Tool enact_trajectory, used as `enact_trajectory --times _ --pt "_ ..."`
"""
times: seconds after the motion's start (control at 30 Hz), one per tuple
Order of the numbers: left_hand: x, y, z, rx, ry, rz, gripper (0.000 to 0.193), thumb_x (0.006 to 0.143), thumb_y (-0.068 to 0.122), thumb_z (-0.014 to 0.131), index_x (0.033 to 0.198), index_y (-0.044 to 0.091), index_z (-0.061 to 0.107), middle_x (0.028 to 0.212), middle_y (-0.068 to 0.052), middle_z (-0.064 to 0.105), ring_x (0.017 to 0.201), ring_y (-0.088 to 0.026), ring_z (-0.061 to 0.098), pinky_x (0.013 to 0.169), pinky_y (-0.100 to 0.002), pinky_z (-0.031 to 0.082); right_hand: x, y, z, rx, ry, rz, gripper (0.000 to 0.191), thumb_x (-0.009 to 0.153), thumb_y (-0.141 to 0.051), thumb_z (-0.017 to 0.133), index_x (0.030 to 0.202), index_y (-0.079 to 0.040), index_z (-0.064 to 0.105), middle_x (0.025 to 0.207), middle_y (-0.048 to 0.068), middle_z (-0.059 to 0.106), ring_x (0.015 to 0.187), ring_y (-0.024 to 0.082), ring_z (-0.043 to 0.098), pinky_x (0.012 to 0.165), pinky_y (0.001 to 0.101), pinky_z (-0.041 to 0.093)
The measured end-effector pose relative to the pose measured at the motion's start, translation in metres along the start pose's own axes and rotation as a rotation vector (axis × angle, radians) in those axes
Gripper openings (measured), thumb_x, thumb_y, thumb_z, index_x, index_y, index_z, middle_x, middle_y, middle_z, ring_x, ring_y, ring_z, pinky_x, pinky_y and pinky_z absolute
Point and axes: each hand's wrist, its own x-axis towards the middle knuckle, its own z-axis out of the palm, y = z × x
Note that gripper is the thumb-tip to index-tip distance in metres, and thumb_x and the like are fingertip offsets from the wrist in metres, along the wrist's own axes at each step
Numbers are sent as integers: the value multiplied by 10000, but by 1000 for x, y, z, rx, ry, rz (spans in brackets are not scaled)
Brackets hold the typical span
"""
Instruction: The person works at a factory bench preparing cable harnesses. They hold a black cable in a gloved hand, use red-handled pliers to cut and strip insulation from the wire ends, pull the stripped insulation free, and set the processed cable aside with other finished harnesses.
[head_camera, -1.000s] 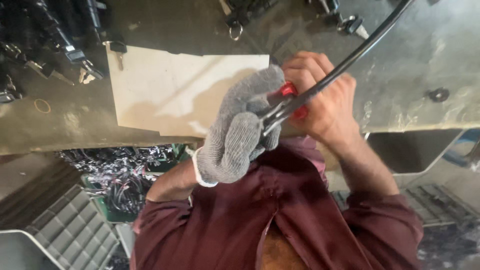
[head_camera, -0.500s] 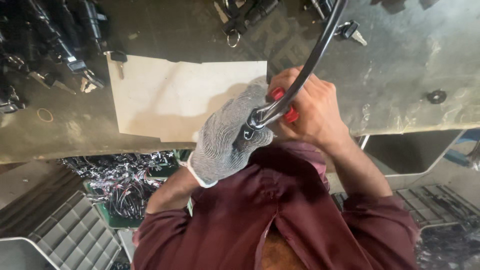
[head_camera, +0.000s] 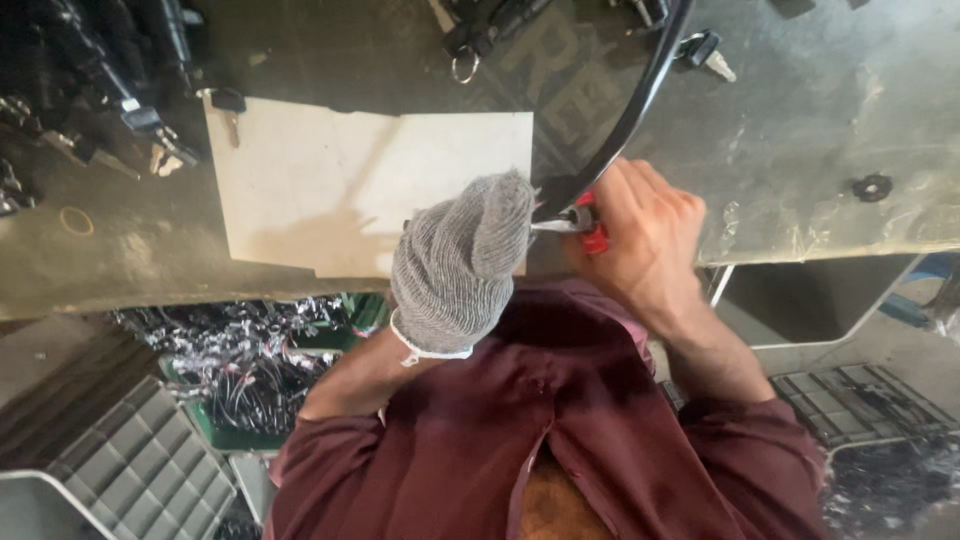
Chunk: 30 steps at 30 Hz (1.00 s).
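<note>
My left hand (head_camera: 460, 265), in a grey knit glove, is closed around the lower end of a thick black cable (head_camera: 640, 100). The cable curves up from between my hands and runs off the top edge. My bare right hand (head_camera: 650, 235) grips a red-handled tool (head_camera: 592, 238) whose metal tip meets the cable end right beside the glove. Both hands sit at the near edge of a worn metal table (head_camera: 800, 120), partly over a pale cardboard sheet (head_camera: 330, 190). The glove hides the cable's tip.
Black keys and key parts (head_camera: 470, 40) lie along the table's far side, with more piled at the far left (head_camera: 90, 90). A small black knob (head_camera: 872, 187) lies at the right. Below the table stand a bin of tangled wires (head_camera: 250, 360) and a grey crate (head_camera: 140, 470).
The cable's upper run has swung from the upper right toward upright. My gloved hand has turned its back to the camera, and both hands stay closed at the cable end.
</note>
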Motion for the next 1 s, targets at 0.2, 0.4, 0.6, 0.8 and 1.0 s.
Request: enact_trajectory --times 0.2,0.4,0.6,0.8,1.0 --pt "5 -2 -5 -133 -78 18 576 931 142 744 1446 101 490 1274 -164 658 1007 -356 653 838 -484 524 -5 -8 4 272 1 -24 411 708 -83 768 1080 -18 604 863 135 607 785 349 623 640 437 485" --pt "25 7 -32 -406 -183 -103 654 1084 194 718 1609 61 351 1229 -65 687 975 -272 692 820 -354 550 15 -15 8 119 113 38 292 821 -115 873 920 -74 602 810 92 623 762 314 639 645 448 464" --pt "30 3 -51 -991 -529 -186 699 1030 175 720 1629 164 361 1042 -40 689 898 -178 701 863 -291 591 28 7 27 322 219 -380 408 751 -209 900 804 -62 523 783 68 606 774 281 674 791 555 486" --pt "18 7 -51 -1153 -536 -372 633 1079 229 693 1642 167 409 996 -55 695 831 -196 708 855 -328 611 34 9 23 480 60 -324 442 809 -189 953 845 -39 539 829 94 605 797 283 639 686 394 510" --pt "18 15 -29 122 -201 -89 686 1039 342 699 1573 52 381 1099 -174 649 811 -352 630 691 -469 486 3 0 16 182 8 -38 317 709 -3 745 968 -44 566 898 96 608 839 341 640 724 420 506"
